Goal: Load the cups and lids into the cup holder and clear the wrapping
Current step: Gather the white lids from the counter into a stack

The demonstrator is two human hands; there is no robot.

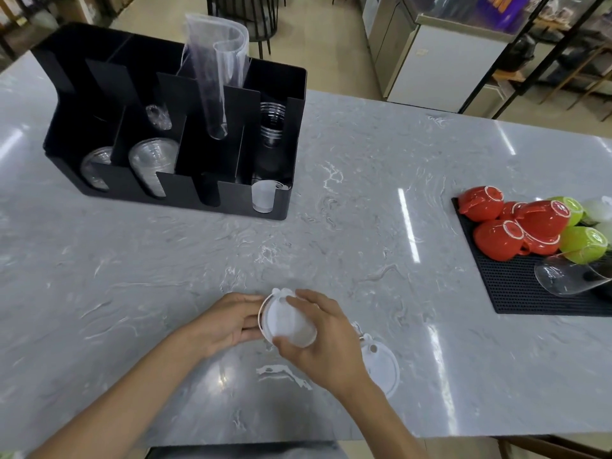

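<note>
Both my hands hold a small stack of white lids just above the marble counter. My left hand grips the stack's left edge, and my right hand curls over its top and right side. One more white lid lies flat on the counter right of my right wrist. The black cup holder stands at the far left. Its slots hold clear cups, a further stack of clear cups, white lids at the front right, and a tall clear plastic wrapping sleeve sticking up.
A black rubber mat at the right edge carries upturned red cups, green cups and a glass lying on its side. Chairs and steel cabinets stand beyond the counter's far edge.
</note>
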